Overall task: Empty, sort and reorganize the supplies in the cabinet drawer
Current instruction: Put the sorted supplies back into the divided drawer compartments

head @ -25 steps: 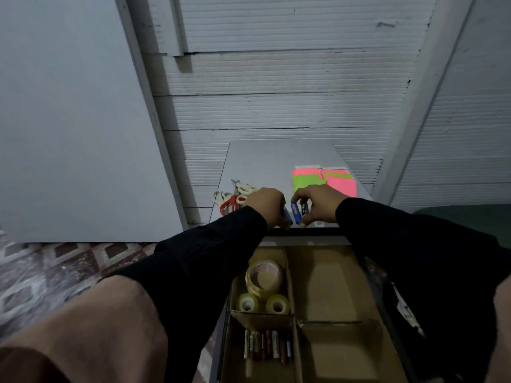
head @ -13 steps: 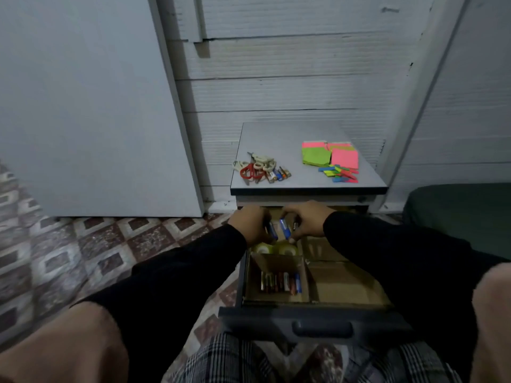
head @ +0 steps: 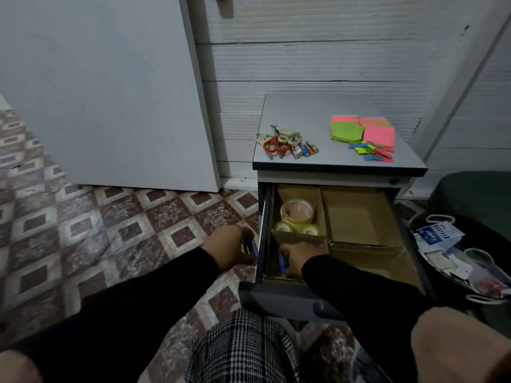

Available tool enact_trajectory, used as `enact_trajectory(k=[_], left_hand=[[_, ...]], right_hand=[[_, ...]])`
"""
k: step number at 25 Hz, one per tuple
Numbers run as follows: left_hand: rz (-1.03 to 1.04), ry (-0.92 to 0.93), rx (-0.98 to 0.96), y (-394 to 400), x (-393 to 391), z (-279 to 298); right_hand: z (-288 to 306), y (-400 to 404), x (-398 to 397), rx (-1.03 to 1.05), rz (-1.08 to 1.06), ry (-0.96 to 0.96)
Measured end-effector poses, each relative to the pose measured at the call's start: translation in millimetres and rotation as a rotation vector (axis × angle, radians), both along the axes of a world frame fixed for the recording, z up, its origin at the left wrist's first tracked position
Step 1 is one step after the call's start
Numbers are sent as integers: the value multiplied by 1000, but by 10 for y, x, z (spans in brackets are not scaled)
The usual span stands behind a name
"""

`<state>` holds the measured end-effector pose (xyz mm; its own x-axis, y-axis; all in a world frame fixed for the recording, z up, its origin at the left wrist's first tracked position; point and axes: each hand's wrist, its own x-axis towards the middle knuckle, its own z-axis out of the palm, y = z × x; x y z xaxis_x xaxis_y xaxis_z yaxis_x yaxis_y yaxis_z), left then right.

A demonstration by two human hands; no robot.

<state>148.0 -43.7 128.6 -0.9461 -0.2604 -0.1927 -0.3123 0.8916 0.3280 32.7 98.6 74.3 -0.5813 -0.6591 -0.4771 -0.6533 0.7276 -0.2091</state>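
I see long black sleeves (head: 138, 308) covering both arms down to the wrists, leaving the hands bare. Below them a black-and-white plaid garment (head: 246, 352) covers the lap, trousers or a skirt, I can't tell.

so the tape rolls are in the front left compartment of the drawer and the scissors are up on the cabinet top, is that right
Not quite. The tape rolls sit in the back left compartment of the drawer; the right hand is in the front left one. The scissors are on the cabinet top, as the head view shows.
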Motion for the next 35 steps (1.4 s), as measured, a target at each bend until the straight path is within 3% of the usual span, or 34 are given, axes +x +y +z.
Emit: enact_trajectory(k=[5, 9, 15, 18, 23, 27, 35], left_hand=[[15, -33, 20, -128, 87, -143], [31, -45, 33, -193, 45, -195], [18, -17, 27, -136, -24, -241], [-4, -13, 18, -105, -27, -243], [12, -10, 38, -145, 20, -264], [38, -35, 30, -208, 36, -288], [31, -28, 40, -191, 26, -324]], right_hand=[[-173, -195, -27, -65, -19, 103], [-243, -106, -72, -106, -84, 52], [-283, 43, -132, -382, -361, -363], [-307, -43, -101, -445, -389, -448], [-426, -158, -116, -392, -309, -229], [-502, -135, -136, -291, -94, -30], [-554, -134, -137, -145, -2, -52]])
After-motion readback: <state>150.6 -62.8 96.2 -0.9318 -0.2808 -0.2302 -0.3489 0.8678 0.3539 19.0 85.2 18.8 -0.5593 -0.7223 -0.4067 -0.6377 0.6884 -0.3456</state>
